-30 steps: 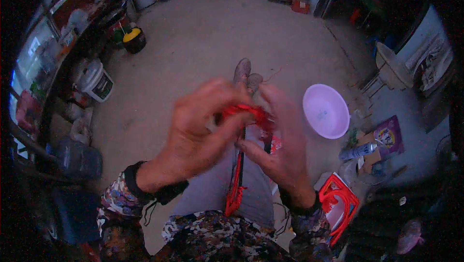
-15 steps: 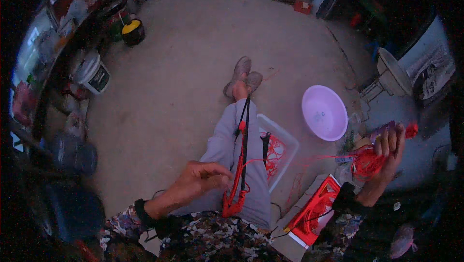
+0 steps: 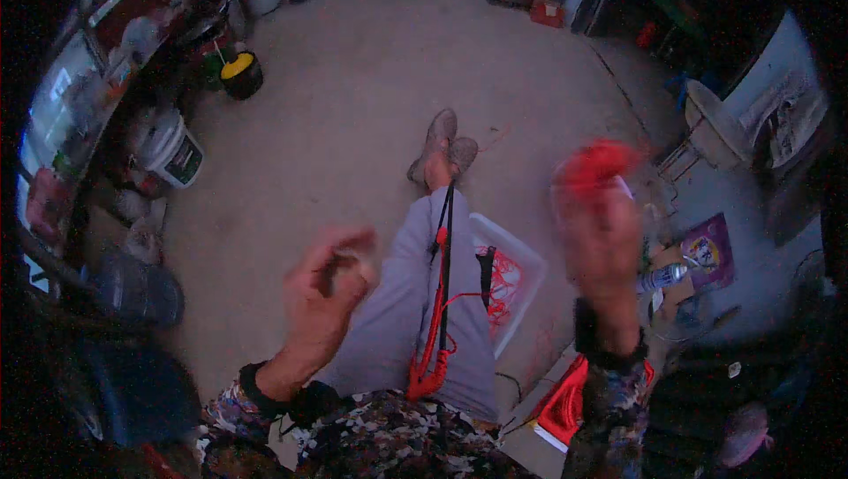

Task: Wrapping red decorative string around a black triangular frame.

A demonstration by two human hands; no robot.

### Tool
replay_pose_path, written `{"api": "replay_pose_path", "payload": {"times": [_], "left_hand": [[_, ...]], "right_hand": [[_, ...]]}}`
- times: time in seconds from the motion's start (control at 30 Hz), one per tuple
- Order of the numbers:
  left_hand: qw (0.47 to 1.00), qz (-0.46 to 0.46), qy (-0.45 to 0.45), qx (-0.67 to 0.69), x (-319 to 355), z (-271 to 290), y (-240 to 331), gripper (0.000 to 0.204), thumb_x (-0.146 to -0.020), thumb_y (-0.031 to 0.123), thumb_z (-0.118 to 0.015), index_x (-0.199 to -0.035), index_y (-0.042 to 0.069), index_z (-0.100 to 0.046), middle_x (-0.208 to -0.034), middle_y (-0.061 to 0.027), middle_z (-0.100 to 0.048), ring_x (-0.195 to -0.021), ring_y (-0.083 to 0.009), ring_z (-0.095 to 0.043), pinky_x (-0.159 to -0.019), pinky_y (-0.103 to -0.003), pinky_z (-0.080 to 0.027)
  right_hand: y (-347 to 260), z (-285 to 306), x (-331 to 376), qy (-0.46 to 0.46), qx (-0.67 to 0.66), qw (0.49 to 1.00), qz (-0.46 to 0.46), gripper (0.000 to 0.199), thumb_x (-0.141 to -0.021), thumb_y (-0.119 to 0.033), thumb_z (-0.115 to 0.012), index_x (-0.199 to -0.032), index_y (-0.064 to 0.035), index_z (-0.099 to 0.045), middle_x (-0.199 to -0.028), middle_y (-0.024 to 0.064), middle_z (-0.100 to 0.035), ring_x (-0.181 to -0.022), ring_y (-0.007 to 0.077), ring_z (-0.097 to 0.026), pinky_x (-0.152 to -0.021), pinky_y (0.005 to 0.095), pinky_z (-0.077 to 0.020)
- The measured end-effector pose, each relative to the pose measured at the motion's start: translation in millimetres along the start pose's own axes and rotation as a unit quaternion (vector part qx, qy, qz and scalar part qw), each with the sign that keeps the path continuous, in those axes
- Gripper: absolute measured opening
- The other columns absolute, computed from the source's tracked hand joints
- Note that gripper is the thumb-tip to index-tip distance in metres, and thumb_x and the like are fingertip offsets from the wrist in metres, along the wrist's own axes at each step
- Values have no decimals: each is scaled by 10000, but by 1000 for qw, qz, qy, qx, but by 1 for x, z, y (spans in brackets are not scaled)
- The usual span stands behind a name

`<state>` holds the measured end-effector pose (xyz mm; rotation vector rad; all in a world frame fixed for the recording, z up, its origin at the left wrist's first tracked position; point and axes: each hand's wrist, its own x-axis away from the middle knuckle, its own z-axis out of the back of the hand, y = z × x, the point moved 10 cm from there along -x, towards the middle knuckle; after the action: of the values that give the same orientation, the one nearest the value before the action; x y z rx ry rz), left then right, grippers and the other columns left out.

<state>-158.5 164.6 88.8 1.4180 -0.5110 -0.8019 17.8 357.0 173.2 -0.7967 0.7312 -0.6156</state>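
One red bundle (image 3: pixel 602 163), blurred, at the fingertips of the right hand (image 3: pixel 605 236), in the air to the right of the white tray (image 3: pixel 527 289) and partly beyond it. Right grip appears closed on the bundle; exact finger placing lost to motion blur. Left hand (image 3: pixel 329 271) well left of the tray: fingers curled, thumb apart from them, nothing seen in the grip, blur allowing.

Just left of the tray, along the trousered legs (image 3: pixel 393 289): red cordwork (image 3: pixel 429 382) running beside a black strap (image 3: pixel 450 258). Red strand (image 3: pixel 468 296) loops from the cordwork toward the tray; loose red strands (image 3: pixel 500 289) and a dark strip (image 3: pixel 486 277) lie at the tray.

Step, my judgement: handling the red strand at the strap, bundle carried clear of the cordwork. Next move probably calls for the left fingers to steady the cordwork while the right hand guides the bundle without tangling.

Farther out. Nearer the wearer than the tray: red-and-white flat pack (image 3: pixel 560 410), partly behind the right sleeve. Right of the tray: bottle (image 3: pixel 664 277), pale blue label; past it, purple package (image 3: pixel 711 252), pale design. Far left of the tray: white bucket (image 3: pixel 174 155), dark label. Print too small and dim to read reliably; no brand recorded.
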Motion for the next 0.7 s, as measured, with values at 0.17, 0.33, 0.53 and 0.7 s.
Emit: {"api": "replay_pose_path", "payload": {"times": [0.17, 0.33, 0.53, 0.7], "left_hand": [[982, -176, 41, -61, -4, 16, 52, 356, -831, 211, -568, -1094, -27, -529, -1174, -148, -498, -1052, -230, -492, -858, -324, -398], [983, -178, 27, -36, 4, 23, 33, 278, -831, 211, -567, -994, -14, -584, -1147, -153, -511, -1039, -249, -501, -871, -336, -393], [974, -144, -38, -169, 24, 12, 10, 174, -762, 75, -625, -922, 12, -604, -849, -81, -587, -775, -172, -540, -685, -281, -425], [973, 35, -207, -91, 64, -34, -46, 154, -751, 61, -638, -893, 14, -604, -718, -26, -569, -656, -67, -498, -585, -232, -406]], "right_hand": [[-84, -147, 22, -183, 51, 917, 350, 359, -667, -171, -621, -975, -17, -523, -856, 126, -544, -822, 317, -525, -706, 404, -445], [-70, -183, 40, -207, 3, 919, 336, 380, -690, -218, -628, -986, -9, -513, -939, 156, -531, -874, 329, -505, -742, 403, -433], [17, -93, 58, -84, -91, 992, 15, 288, -755, -168, -625, -1002, -36, -558, -923, 112, -578, -901, 227, -557, -770, 313, -436], [101, -99, 150, -101, -172, 950, -241, 189, -800, -145, -597, -945, -25, -583, -876, 59, -616, -859, 171, -573, -794, 281, -437]]}}
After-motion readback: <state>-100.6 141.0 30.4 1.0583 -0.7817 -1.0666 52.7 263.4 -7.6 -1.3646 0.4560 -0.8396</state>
